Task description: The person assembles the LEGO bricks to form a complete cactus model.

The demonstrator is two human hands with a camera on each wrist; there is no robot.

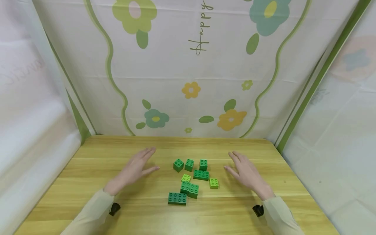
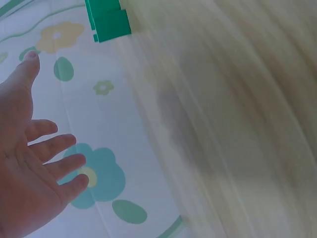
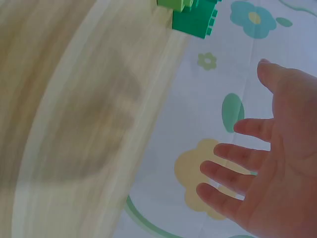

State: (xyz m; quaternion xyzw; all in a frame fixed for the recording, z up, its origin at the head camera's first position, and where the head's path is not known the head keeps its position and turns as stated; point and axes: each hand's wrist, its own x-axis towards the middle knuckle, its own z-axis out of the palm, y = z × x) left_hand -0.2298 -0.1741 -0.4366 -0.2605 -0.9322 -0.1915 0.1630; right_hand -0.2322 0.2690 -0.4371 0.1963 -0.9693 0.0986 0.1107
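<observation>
Several green toy building bricks lie in a loose group mid-table. Three small dark green bricks, among them the leftmost one (image 1: 178, 165), form the back row. In front of them is a long dark green brick (image 1: 201, 175), with a lime brick (image 1: 213, 183) to its right and another lime brick (image 1: 186, 178) to its left. Two green bricks (image 1: 189, 189) stand side by side nearer the front, by a long dark green brick (image 1: 177, 198). My left hand (image 1: 133, 169) hovers left of the group, fingers extended, holding nothing. To the right, my right hand (image 1: 245, 171) is likewise held with fingers extended.
The wooden table (image 1: 141, 215) reaches back to a white cloth wall (image 1: 176, 65) printed with flowers. More white cloth hangs at the left (image 1: 35, 114) and right (image 1: 332, 137). A black wrist strap piece shows at each sleeve.
</observation>
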